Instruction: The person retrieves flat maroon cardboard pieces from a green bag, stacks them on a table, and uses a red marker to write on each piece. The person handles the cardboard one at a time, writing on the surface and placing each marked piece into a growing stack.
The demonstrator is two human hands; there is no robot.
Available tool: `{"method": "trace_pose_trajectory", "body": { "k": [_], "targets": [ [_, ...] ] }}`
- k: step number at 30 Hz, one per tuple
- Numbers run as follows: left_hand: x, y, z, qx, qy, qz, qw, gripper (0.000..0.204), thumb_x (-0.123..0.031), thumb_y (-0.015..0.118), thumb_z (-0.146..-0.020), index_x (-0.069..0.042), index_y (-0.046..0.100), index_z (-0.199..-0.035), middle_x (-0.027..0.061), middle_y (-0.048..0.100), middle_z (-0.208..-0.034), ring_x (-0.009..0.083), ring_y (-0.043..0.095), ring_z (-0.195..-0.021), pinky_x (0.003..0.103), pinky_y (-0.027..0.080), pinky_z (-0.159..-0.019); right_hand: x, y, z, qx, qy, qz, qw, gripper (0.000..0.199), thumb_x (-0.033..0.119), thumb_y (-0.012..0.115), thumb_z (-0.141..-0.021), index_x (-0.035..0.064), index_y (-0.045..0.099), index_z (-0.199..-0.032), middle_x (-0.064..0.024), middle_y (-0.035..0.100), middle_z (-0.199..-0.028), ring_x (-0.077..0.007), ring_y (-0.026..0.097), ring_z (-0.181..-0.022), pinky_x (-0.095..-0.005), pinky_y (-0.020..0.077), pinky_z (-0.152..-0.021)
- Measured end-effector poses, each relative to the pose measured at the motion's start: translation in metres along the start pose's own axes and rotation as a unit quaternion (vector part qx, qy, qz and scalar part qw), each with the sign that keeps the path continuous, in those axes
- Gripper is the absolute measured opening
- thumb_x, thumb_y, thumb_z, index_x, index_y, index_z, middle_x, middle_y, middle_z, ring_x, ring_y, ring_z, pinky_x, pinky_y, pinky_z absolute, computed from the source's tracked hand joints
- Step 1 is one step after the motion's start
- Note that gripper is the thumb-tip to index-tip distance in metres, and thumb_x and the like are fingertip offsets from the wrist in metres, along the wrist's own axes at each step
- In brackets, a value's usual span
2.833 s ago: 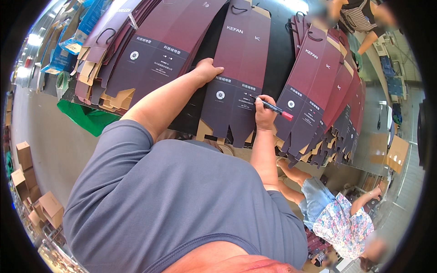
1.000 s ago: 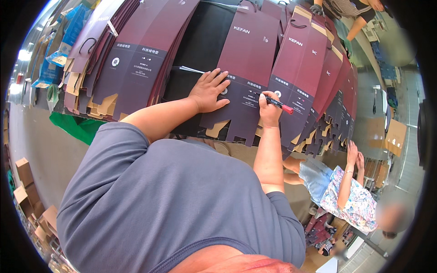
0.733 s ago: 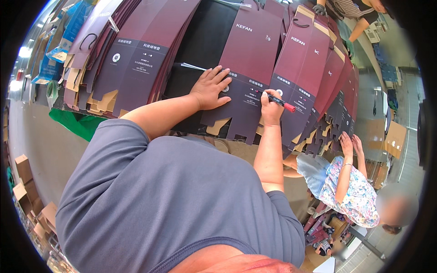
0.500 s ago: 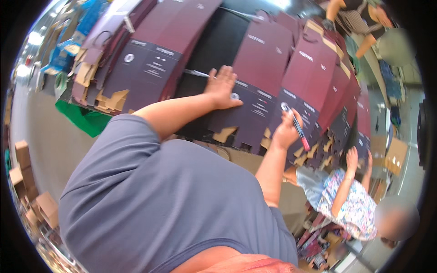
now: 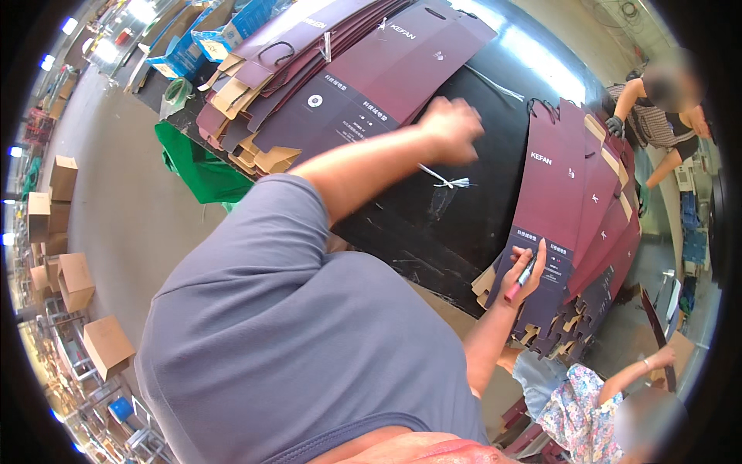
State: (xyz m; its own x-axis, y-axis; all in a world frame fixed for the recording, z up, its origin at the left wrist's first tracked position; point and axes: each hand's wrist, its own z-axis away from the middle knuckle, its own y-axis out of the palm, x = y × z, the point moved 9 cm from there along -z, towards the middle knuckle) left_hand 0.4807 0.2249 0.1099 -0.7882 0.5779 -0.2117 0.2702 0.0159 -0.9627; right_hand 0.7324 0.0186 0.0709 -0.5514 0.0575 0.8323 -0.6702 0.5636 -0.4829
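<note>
Since half a second earlier, our left hand [image 5: 450, 127] had lifted off the maroon bag it was pressing and swung up over the black tabletop [image 5: 456, 209]; it was blurred with motion, fingers loosely curled, holding nothing we could make out. Our right hand [image 5: 524, 272] had dropped lower and rightward, still pinching a red marker pen [image 5: 523, 277] between thumb and fingers, its tip on the printed panel of a flat maroon paper bag [image 5: 550, 224].

That bag topped a fanned stack of flat maroon bags [image 5: 610, 232] along the tabletop's right edge, smooth matte card with jagged brown flaps at the bottom. A second stack of maroon bags [image 5: 348, 85] lay at upper left, brown cardboard tabs showing. A thin white cord [image 5: 444, 180] lay on the glossy, scratched black surface. Brown cardboard boxes [image 5: 69, 278] stood on the grey floor.
</note>
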Motion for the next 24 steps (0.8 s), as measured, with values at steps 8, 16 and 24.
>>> {"method": "trace_pose_trajectory", "body": {
  "k": [8, 16, 24],
  "targets": [
    [0.245, -0.013, 0.087, 0.016, -0.351, -0.026, 0.936, 0.087, -0.061, 0.069, -0.077, -0.002, 0.047, -0.139, 0.0196, 0.039, -0.15, 0.0372, 0.037, -0.137, 0.042, 0.035, -0.112, -0.032, 0.047, -0.048, 0.101, -0.217, 0.377, 0.895, 0.053, 0.025, 0.073, -0.082, 0.0182, 0.053, -0.131, -0.0199, 0.062, -0.124, -0.0375, 0.052, -0.125, -0.0495, 0.0335, -0.109],
    [0.197, -0.061, 0.095, 0.067, -0.417, -0.043, 0.905, 0.086, -0.062, 0.077, -0.068, -0.009, 0.053, -0.131, 0.0136, 0.056, -0.131, 0.0311, 0.05, -0.127, 0.046, 0.04, -0.104, -0.021, 0.055, -0.075, 0.022, -0.157, 0.463, 0.872, 0.044, 0.024, 0.068, -0.077, 0.0162, 0.055, -0.118, -0.0219, 0.061, -0.115, -0.0389, 0.055, -0.118, -0.0605, 0.0378, -0.097],
    [0.215, -0.054, 0.066, -0.018, -0.328, 0.129, 0.936, 0.079, -0.027, 0.088, -0.064, 0.007, 0.053, -0.126, 0.0251, 0.063, -0.12, 0.0397, 0.062, -0.108, 0.039, 0.052, -0.094, -0.012, 0.059, -0.04, -0.016, -0.174, 0.295, 0.939, 0.052, 0.023, 0.08, -0.071, 0.0115, 0.057, -0.116, -0.0151, 0.062, -0.09, -0.0382, 0.059, -0.089, -0.0501, 0.0419, -0.08]
  ]
}}
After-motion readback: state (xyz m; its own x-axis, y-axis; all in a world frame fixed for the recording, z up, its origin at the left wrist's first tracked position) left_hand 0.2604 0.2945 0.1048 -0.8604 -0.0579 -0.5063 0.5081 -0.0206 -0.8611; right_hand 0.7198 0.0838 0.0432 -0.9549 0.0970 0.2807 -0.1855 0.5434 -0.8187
